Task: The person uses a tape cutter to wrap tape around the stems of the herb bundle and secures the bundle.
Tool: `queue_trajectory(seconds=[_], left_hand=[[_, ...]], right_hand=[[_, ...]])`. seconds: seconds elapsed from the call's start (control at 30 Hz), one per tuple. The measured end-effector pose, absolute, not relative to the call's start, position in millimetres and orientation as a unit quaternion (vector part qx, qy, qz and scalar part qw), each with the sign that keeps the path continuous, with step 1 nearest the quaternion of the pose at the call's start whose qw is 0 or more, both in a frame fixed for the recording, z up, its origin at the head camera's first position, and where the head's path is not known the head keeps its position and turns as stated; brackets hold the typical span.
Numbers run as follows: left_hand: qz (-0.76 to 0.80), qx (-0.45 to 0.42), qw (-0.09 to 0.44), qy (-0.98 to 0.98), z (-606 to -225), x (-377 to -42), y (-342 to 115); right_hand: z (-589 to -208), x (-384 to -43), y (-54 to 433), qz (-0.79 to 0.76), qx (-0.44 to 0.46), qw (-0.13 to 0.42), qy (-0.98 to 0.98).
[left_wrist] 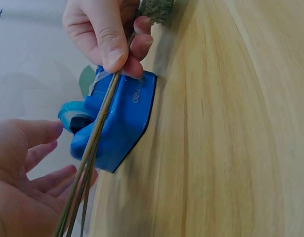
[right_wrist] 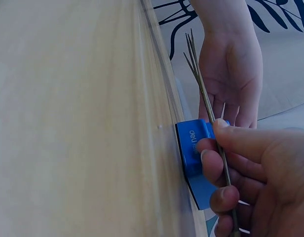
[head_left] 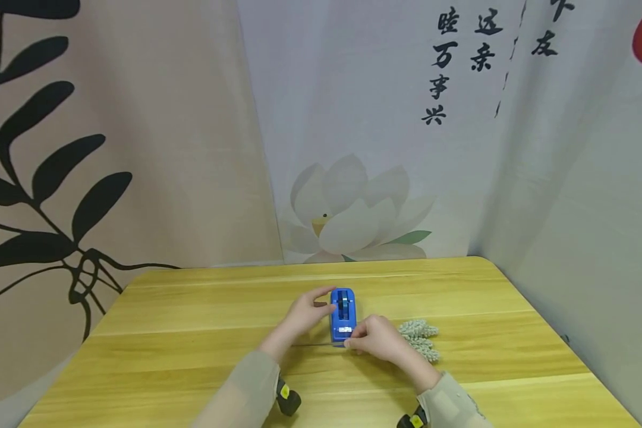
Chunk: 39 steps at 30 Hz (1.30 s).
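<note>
A blue tape dispenser (head_left: 343, 327) stands on the table, its teal tape roll (left_wrist: 73, 114) showing in the left wrist view. My right hand (head_left: 378, 339) pinches a bunch of thin brown stems (left_wrist: 101, 121) between thumb and fingers, close by the dispenser's near end. Grey-green fluffy plant heads (head_left: 419, 339) top the stems and show to the right behind that hand. The stems' bare ends point left and spread slightly apart. At the dispenser's left side is my left hand (head_left: 306, 312), its fingers loosely extended, with a fingertip right at the tape roll.
The wooden table (head_left: 192, 321) has its far edge against a curtain (head_left: 182, 148) printed with leaves, a lotus and characters. Dark wrist cameras (head_left: 288, 398) are worn at both sleeves.
</note>
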<state>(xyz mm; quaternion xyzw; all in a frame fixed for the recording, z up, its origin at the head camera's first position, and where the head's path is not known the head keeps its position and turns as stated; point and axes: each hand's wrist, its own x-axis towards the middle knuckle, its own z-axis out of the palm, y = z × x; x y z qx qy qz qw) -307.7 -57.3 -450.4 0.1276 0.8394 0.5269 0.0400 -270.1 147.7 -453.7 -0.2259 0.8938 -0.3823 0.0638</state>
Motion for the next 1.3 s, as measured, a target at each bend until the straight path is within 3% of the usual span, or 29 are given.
queue_trajectory(seconds=[1.3], left_hand=[[0.544, 0.093, 0.041, 0.833, -461, -304, -49]], right_hand=[[-455, -272, 147, -0.362, -0.250, 0.047, 0.897]])
